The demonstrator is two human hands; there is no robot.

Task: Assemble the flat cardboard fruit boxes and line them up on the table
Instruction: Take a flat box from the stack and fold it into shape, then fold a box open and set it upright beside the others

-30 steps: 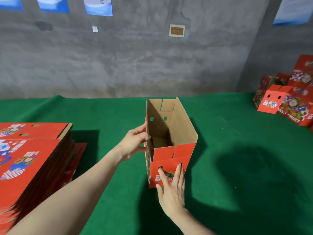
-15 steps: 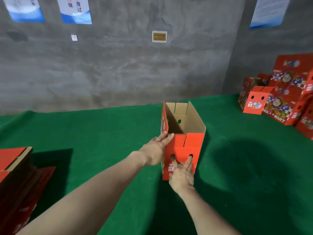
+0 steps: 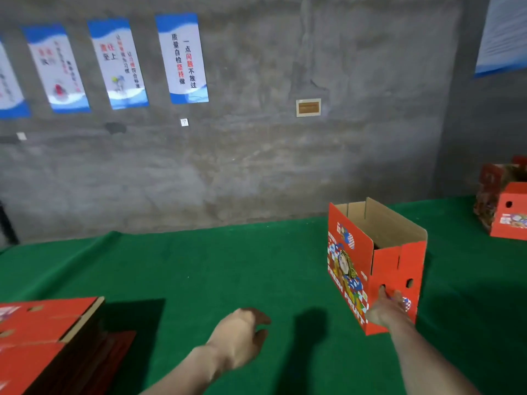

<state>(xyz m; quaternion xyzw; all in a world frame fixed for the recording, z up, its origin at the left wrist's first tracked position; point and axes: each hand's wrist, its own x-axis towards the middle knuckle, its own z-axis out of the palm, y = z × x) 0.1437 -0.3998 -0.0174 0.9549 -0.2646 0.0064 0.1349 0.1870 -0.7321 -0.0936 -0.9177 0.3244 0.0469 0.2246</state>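
Note:
An assembled red fruit box (image 3: 350,266) stands upright and open-topped on the green table (image 3: 199,269), right of centre. My right hand (image 3: 386,306) presses flat against its near end panel, just below the two round holes, fingers straight. My left hand (image 3: 242,337) hovers over the table well left of the box, fingers relaxed and holding nothing. A stack of flat red boxes (image 3: 42,334) lies at the lower left.
Finished red boxes (image 3: 507,212) sit at the right edge of the table. A grey concrete wall with posters (image 3: 182,58) rises behind the table's far edge. Green cloth stretches between the flat stack and the open box.
My left hand has let go of the box's left side and pulled back to the left. The box has slid away toward the right under my right hand.

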